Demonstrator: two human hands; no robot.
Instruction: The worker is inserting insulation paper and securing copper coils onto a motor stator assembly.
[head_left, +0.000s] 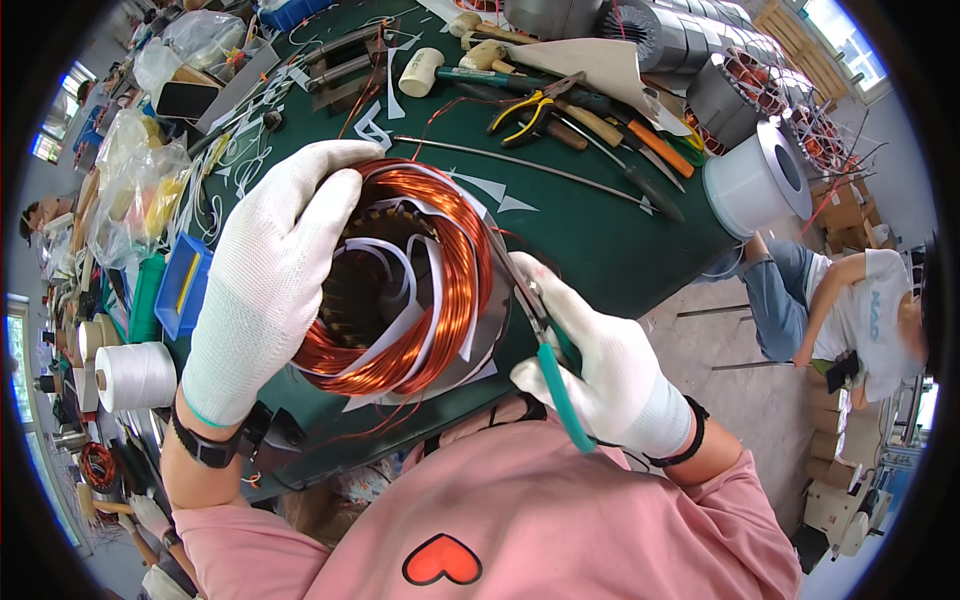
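Note:
A motor stator [487, 340] stands on the green table, its top ringed by thick copper windings [462, 260] with white insulating paper [405, 335] between the coils. My left hand [275, 245], in a white knit glove, grips the windings at the upper left, fingers bent over the rim. In my gloved right hand [605, 365] are long-nose pliers [553, 385] with green handles. Their narrow metal jaws lie along the right side of the windings; the tips are hard to make out. The stator's inside is partly hidden by paper and shadow.
Yellow-handled pliers [530, 110], a mallet head [421, 72] and other hand tools lie beyond the stator. A white spool [745, 190] stands at the right, a blue tray [183, 285] and thread spool [135, 377] at the left. Another person [850, 300] sits at the far right.

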